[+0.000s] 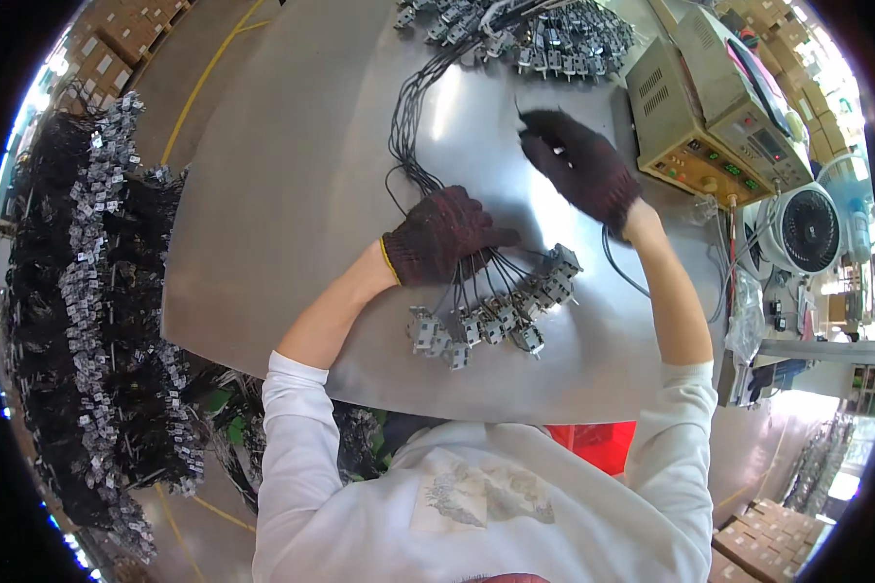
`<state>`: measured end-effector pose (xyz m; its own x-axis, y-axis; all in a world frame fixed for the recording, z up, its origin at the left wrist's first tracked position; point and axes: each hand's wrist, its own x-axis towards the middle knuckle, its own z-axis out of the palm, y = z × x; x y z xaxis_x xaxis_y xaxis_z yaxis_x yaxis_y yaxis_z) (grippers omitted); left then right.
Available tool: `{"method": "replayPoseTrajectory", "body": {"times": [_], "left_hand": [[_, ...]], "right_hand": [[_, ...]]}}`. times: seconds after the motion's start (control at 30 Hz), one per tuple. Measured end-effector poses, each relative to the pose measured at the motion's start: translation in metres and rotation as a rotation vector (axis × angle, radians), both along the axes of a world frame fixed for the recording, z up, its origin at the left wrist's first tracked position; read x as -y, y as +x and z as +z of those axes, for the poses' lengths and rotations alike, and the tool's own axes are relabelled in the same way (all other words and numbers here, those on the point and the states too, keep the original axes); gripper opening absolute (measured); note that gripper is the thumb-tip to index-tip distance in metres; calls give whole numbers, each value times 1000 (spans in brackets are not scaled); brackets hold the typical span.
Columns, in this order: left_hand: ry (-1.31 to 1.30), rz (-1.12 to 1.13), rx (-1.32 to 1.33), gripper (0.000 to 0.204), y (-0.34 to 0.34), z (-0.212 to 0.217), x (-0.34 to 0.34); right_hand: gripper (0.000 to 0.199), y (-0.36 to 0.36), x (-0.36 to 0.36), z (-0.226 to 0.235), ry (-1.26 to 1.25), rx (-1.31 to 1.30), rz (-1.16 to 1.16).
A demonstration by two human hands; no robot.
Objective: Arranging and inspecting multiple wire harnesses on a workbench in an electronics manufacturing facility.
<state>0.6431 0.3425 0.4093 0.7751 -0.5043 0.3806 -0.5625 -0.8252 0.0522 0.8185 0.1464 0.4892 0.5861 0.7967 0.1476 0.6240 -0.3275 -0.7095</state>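
Note:
My left hand, in a dark maroon knit glove, is closed around a bundle of thin black cables. Below it, grey block-shaped connectors on the cable ends fan out over the metal table. To the right and farther off, my right hand, gloved alike, is raised apart from the bundle. Its fingers are drawn together, with thin dark strands at the tips and a small bright spot among them. What it holds is not clear. A grey lead curves out beneath the right wrist.
More cables with grey connectors are heaped at the table's far edge. Electronic instruments and a round fan stand at the right. Racks of hanging black cables line the left. A red object lies below the near edge.

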Motion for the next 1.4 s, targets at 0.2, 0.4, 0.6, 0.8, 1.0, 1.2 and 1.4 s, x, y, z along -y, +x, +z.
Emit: {"method": "replayPoseTrajectory", "body": {"times": [0.2, 0.4, 0.6, 0.8, 1.0, 1.2, 1.4], "left_hand": [[-80, 38, 0, 45, 0, -3, 0], [-43, 55, -42, 53, 2, -5, 1], [-62, 35, -74, 52, 2, -6, -2], [-6, 13, -56, 48, 3, -12, -4], [37, 56, -94, 45, 4, -12, -2], [-61, -18, -67, 46, -1, -5, -11], [-11, 25, -99, 43, -1, -6, -11]], "right_hand": [[38, -90, 94, -20, -56, 289, -3], [22, -136, 114, -38, -266, 456, -226], [28, -112, 114, -40, -250, -104, -214], [19, -104, 128, -35, -140, 177, -282], [57, -46, 154, -53, -377, 540, -318], [72, -8, 147, -70, -537, 515, -349], [68, 25, 144, -77, -572, 427, -256]]}}
